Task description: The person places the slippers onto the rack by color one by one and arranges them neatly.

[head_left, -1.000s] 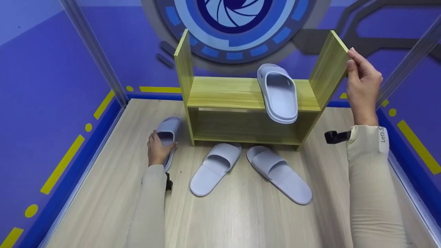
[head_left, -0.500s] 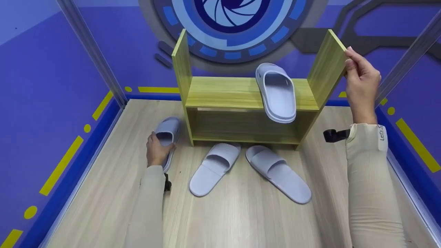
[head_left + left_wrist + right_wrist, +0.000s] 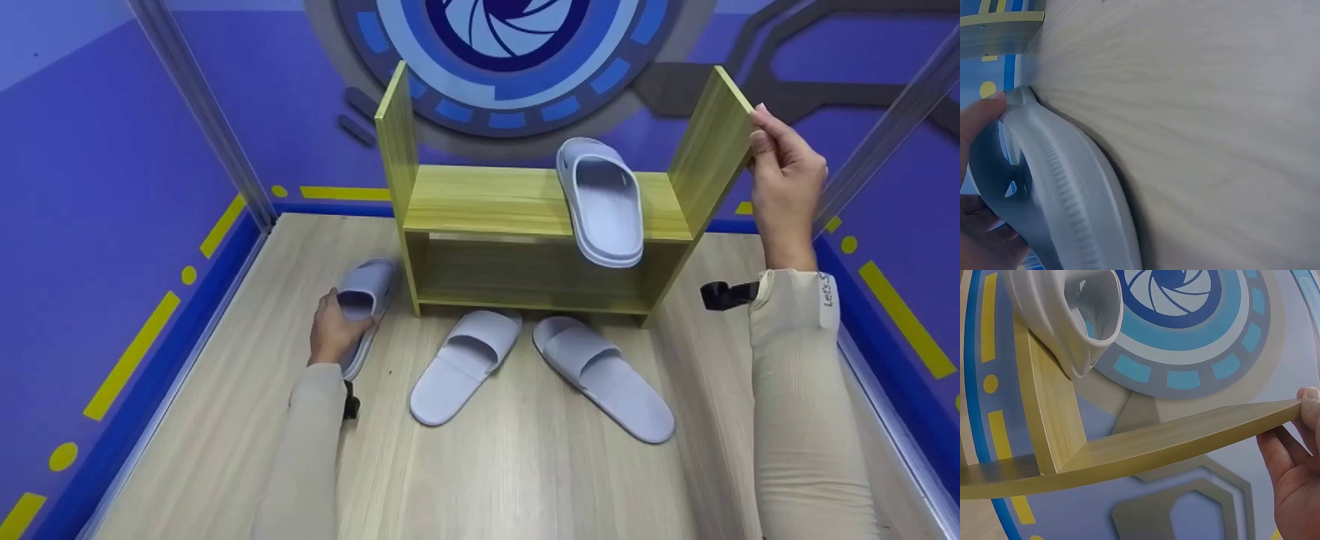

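My left hand [image 3: 337, 328] grips a grey-blue clog [image 3: 369, 277] on the floor, left of a small wooden shoe rack [image 3: 487, 201]. In the left wrist view, the thumb lies on the near rim of this clog [image 3: 1067, 163] and the fingers are on its other side. With thumb and fingers, my right hand [image 3: 790, 184] pinches the front edge of the rack's right side panel [image 3: 1185, 436]. A matching clog [image 3: 609, 210] sits on the rack's upper shelf, its heel jutting past the front edge.
Two pale slide slippers stand before the rack, the left slide [image 3: 454, 379] and the right slide [image 3: 626, 394], their toes at its lower front edge. Blue walls [image 3: 112, 187] enclose the wooden floor [image 3: 487, 480] at the back and both sides.
The clog in my left hand has turned slightly, its heel going left and its toe right. My left hand has shifted a little left and nearer. My right hand keeps its pinch on the panel.
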